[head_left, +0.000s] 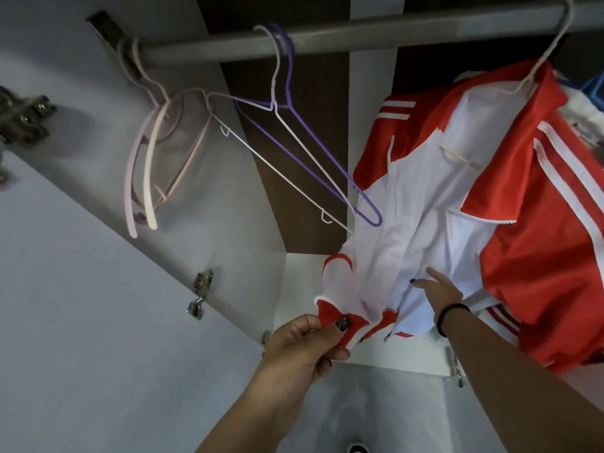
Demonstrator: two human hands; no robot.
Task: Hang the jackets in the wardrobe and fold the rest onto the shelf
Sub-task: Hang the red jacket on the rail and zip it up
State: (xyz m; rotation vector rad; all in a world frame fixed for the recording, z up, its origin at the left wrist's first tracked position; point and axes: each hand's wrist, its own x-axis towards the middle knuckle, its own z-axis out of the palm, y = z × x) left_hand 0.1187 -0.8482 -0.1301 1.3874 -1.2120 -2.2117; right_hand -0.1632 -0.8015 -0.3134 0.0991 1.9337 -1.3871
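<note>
The wardrobe (pixel 81 289) is standing open, its pale side wall filling the left of the view and its dark back panel showing behind the rail (pixel 327 34), which is running across the top. The red-and-white jacket (pixel 523 256) is hanging from a white wire hanger (pixel 552 44) hooked near the right end of the rail, its white lining turned outward and its lower front spreading toward the viewer. 2 wire hangers, 1 purple (pixel 327 152) and 1 white (pixel 294 171), are hanging empty near the middle of the rail, and pale plastic hangers (pixel 143 165) are hanging at its left end, just beside the side wall. The left hand (pixel 304 348) is pinching the red hem at the jacket's lower left corner, thumb over fabric and fingers closed beneath. The right hand (pixel 438 292), wearing a dark bracelet (pixel 447 317), is lying spread and flat against the white lining, fingers apart, gripping nothing. Judged from this, the hanging step for 1 jacket is nearing completion: the garment is on the rail and the hands are straightening its front. The next move probably calls for drawing the 2 front edges together so the lining is facing inward, then releasing the hem and checking that the shoulders are sitting evenly on the hanger. Other clothes to fold are not in view.
</note>
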